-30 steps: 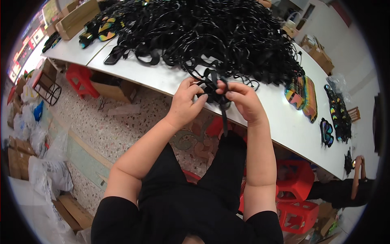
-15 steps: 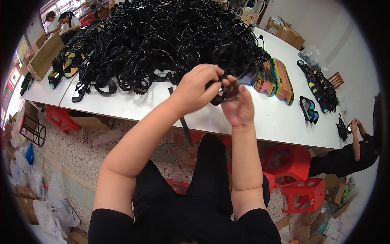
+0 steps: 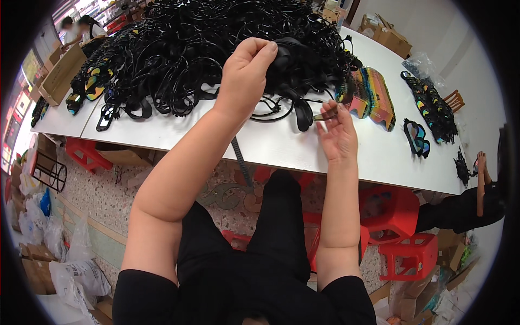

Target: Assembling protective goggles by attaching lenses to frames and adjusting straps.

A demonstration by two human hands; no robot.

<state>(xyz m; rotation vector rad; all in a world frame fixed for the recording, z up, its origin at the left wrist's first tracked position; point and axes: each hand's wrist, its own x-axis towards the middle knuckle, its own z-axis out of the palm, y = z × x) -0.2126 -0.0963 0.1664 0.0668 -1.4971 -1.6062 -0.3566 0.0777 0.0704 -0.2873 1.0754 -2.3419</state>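
Raised over the near side of the heap, my left hand [image 3: 246, 73] pinches a black goggle frame [image 3: 290, 54] between thumb and fingers. Much of that frame blends into the black pile behind it. Lower and to the right, my right hand [image 3: 340, 135] holds a dark see-through lens [image 3: 326, 115] by its end, palm turned up. Just left of the lens, a black padded piece [image 3: 303, 115] hangs or rests above the white table. The large heap of black goggle frames and straps [image 3: 184, 54] lies directly beyond both hands.
Stacked coloured mirror lenses [image 3: 379, 100] lie right of the heap on the white table [image 3: 379, 157]. Finished-looking goggles [image 3: 416, 138] sit farther right. A black strap [image 3: 241, 162] overhangs the front edge. Red stools [image 3: 387, 214] stand below; another person's hand [image 3: 481, 162] is at far right.
My hands have drawn apart: the left moved up and left with the black frame, the right slightly right with the lens. The view has shifted a little.
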